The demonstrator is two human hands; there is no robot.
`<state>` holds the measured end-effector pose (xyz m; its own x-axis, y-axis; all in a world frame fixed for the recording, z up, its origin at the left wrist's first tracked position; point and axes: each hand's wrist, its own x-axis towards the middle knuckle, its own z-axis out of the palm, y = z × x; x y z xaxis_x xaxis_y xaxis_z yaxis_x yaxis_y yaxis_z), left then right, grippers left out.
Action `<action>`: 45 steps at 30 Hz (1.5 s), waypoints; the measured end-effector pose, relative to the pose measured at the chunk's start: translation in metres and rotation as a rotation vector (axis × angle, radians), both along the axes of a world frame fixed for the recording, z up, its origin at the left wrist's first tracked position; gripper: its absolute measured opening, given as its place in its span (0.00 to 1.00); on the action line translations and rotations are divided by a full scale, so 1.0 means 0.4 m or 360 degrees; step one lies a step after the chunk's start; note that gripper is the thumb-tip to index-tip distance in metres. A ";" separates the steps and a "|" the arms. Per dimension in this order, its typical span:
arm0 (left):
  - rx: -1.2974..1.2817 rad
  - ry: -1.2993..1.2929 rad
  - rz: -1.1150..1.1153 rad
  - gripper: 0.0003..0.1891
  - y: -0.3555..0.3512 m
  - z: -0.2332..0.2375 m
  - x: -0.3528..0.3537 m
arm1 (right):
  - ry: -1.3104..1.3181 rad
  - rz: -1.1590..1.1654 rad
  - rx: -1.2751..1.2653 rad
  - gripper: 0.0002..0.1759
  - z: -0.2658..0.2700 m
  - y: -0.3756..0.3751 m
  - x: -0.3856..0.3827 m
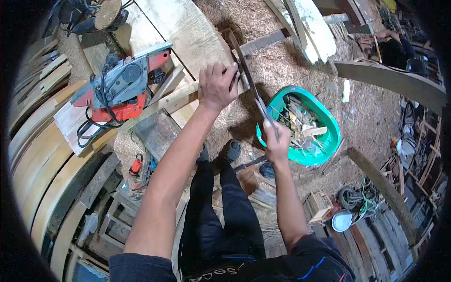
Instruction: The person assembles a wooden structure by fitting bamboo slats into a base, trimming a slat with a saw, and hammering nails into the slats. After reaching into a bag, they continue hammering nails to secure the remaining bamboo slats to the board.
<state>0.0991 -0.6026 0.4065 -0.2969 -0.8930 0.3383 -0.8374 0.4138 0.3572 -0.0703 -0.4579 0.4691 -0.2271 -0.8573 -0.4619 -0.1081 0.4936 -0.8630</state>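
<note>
My right hand (277,143) is wrapped round the handle end of a long handsaw (251,84), whose narrow dark blade appears nearly edge-on. The blade runs up and away to the left, crossing the end of a pale wooden bar (171,97). My left hand (218,87) lies over that bar close to the blade, its fingers curled down and gripping it. Its fingertips are partly hidden. Beside the bar is a large pale board (188,35) with a dark slot along it.
A red and grey power tool (124,84) with a black cord sits on boards at left. A green basin (334,134) of wood scraps stands on the shavings-covered floor (361,113) at right. Stacked curved planks (47,174) fill the left side. Another person's arm (387,35) shows at upper right.
</note>
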 end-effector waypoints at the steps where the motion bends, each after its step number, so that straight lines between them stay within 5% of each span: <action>1: 0.0028 0.0001 -0.0003 0.11 0.008 0.000 -0.005 | -0.0044 -0.0047 0.0024 0.22 -0.023 -0.025 0.012; 5: 0.0033 -0.0007 -0.0003 0.11 0.008 0.006 -0.004 | 0.0104 -0.0004 -0.0022 0.21 0.025 0.068 0.014; 11: -0.0010 0.0010 -0.0021 0.13 0.005 -0.004 0.001 | 0.0062 -0.0004 0.0000 0.20 0.002 -0.039 0.024; 15: 0.0006 0.0014 0.0019 0.12 0.008 -0.011 -0.002 | 0.0030 -0.0031 -0.0027 0.19 0.051 0.092 -0.004; 19: 0.0006 0.0019 0.0010 0.14 0.004 -0.002 -0.005 | 0.0050 0.0024 -0.0021 0.22 -0.006 -0.043 0.026; 23: -0.0042 0.0017 0.0001 0.11 -0.015 0.005 -0.003 | 0.0041 -0.0014 -0.0055 0.22 0.030 0.108 0.003; 27: 0.0001 -0.0012 -0.0028 0.12 0.009 -0.002 -0.002 | -0.0042 -0.0003 0.0084 0.18 0.021 -0.070 0.030; 31: 0.0036 0.0024 -0.0047 0.13 0.026 -0.002 -0.004 | 0.0117 -0.0024 -0.0073 0.21 0.084 0.048 0.024; 36: -0.0005 -0.0004 -0.0049 0.13 -0.001 0.003 0.000 | 0.0068 -0.0023 -0.0015 0.23 0.004 -0.100 0.043; 41: -0.0081 0.0041 -0.0002 0.12 -0.041 -0.002 0.002 | 0.0094 -0.0046 -0.0171 0.13 0.062 0.064 0.034; 43: -0.0042 0.0019 -0.0005 0.12 0.004 -0.005 -0.002 | 0.0276 0.0130 -0.0158 0.17 0.035 -0.005 0.020; 45: -0.0032 0.0035 -0.0032 0.12 0.008 -0.003 -0.002 | -0.0037 -0.0053 0.0030 0.20 0.002 -0.104 0.047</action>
